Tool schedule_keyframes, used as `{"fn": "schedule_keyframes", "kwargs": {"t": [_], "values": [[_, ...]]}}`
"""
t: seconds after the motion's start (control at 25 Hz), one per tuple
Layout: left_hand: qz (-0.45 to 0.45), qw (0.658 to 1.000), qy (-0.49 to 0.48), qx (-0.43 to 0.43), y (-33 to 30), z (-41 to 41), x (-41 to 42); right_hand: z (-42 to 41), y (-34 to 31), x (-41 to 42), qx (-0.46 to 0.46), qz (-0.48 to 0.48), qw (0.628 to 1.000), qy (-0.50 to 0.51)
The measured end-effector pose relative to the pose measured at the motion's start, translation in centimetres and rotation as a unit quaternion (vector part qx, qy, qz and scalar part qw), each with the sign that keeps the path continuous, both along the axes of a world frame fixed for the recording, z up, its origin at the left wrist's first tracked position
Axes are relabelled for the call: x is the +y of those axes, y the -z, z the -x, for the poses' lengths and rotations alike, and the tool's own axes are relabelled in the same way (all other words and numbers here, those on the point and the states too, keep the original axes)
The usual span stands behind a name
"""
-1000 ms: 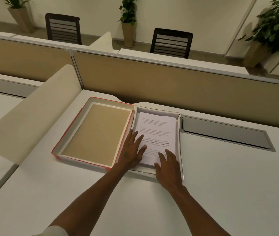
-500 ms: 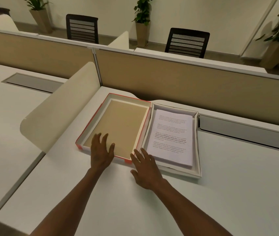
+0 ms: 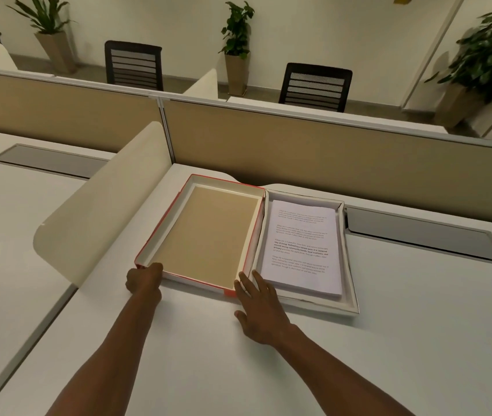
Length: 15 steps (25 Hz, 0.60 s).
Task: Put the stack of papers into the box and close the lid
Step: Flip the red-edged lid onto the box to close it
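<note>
A white box point(image 3: 349, 259) lies on the desk with the stack of printed papers point(image 3: 301, 247) inside it. Its red-edged lid point(image 3: 208, 232) lies upside down right beside it on the left, brown inner face up. My left hand point(image 3: 144, 280) is curled around the lid's near left corner, fingers over the rim. My right hand point(image 3: 258, 307) rests at the lid's near right corner, fingers spread, fingertips touching the seam between lid and box.
A curved cream divider point(image 3: 100, 205) stands left of the lid. A tan partition wall point(image 3: 328, 154) runs behind the box. Grey cable hatches point(image 3: 418, 232) sit flush in the desk. Chairs and potted plants stand beyond.
My left hand slid from the lid's inner face to its near left corner and curled onto the rim. My right hand moved up to the lid's near right corner.
</note>
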<state>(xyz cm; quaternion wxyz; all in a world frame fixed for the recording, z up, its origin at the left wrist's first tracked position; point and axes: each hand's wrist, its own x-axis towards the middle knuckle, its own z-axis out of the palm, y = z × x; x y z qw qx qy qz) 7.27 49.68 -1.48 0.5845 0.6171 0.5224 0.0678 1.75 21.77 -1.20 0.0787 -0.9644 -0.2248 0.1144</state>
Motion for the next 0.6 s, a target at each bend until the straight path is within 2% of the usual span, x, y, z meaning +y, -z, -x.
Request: {"fn": "schedule_keyframes", "kwargs": {"t": [0.2,0.28,0.36,0.48,0.6], "values": [[0.046,0.995,-0.010,-0.086,-1.8,0.3,-0.5,-0.1,-0.3,-0.3,0.005,-0.010,1.000,0.011],[0.069,0.986,-0.001,-0.152,-2.4,0.7,-1.2,-0.3,-0.9,-0.6,0.008,-0.054,0.998,0.024],[0.032,0.982,0.018,-0.188,-2.9,1.3,-2.1,-1.0,-2.5,-0.6,0.001,-0.144,0.988,0.061],[-0.040,0.969,0.050,-0.237,-4.5,2.2,-3.8,-3.3,-6.6,-0.1,-0.010,-0.285,0.948,0.142],[-0.097,0.947,0.083,-0.296,-6.6,2.8,-5.7,-6.4,-12.5,1.6,0.046,-0.445,0.862,0.240]]}}
